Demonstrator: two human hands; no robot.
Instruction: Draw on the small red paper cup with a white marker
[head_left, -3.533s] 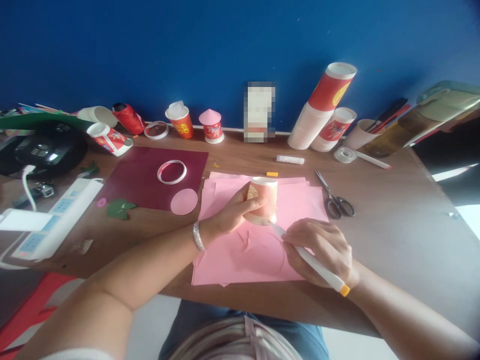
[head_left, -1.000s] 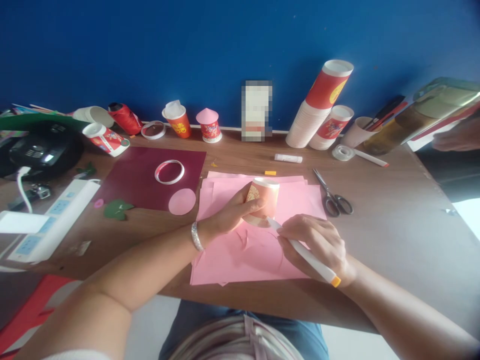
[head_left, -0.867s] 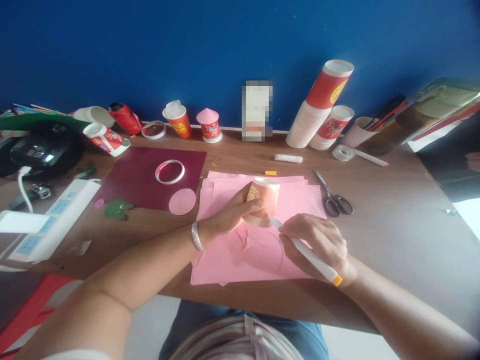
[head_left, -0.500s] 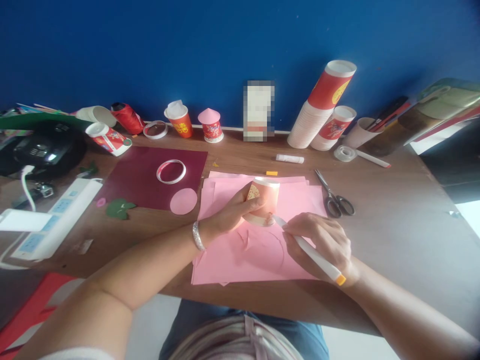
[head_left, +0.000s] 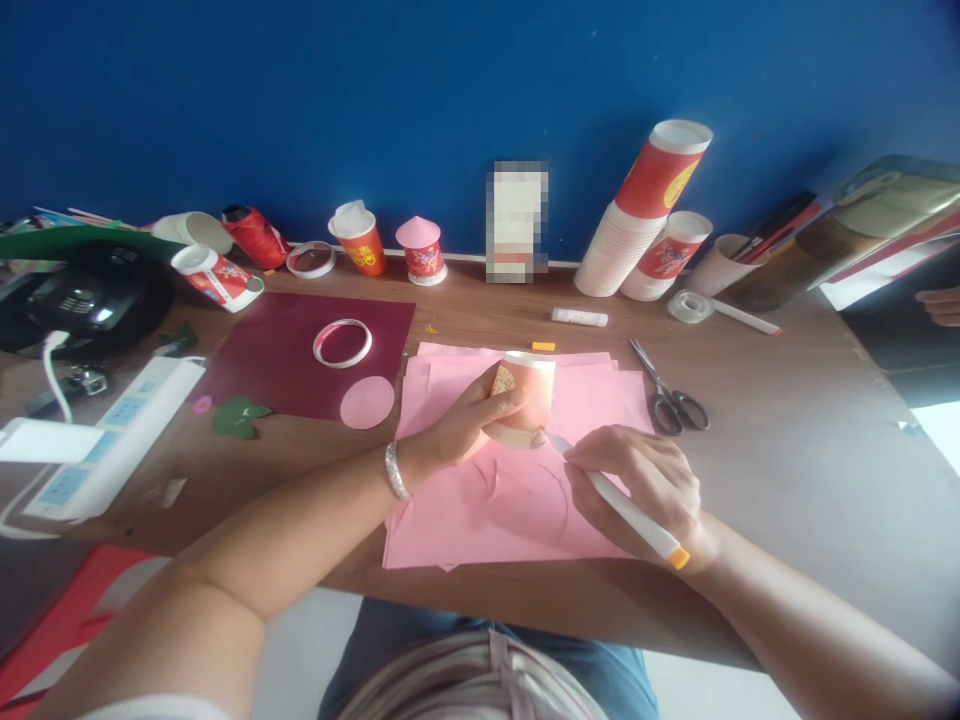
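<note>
My left hand [head_left: 480,415] is wrapped round a paper cup [head_left: 536,395] with a gold pattern and white edge, held above pink paper sheets [head_left: 525,510]. In my right hand [head_left: 637,480] is a white marker [head_left: 634,515] with an orange end. The marker's tip touches or nearly touches the cup's lower edge; exact contact is too small to tell. An orange cap [head_left: 544,346] lies beyond the sheets. Beside it is a white glue-stick-like tube [head_left: 580,317], and scissors [head_left: 667,390] rest to the right of the paper.
Maroon paper [head_left: 270,345] bears a cut ring [head_left: 342,343] and a pink disc [head_left: 367,402]. Along the blue wall stand a cone-topped cup [head_left: 424,258] and a tall cup stack [head_left: 626,235]. Tape [head_left: 690,306] lies right, a power strip [head_left: 112,440] left. Another person's hand [head_left: 941,307] shows far right.
The cup has shifted slightly left and up in my left hand, while the marker stays at its lower edge. Another person's hand has appeared at the right edge.
</note>
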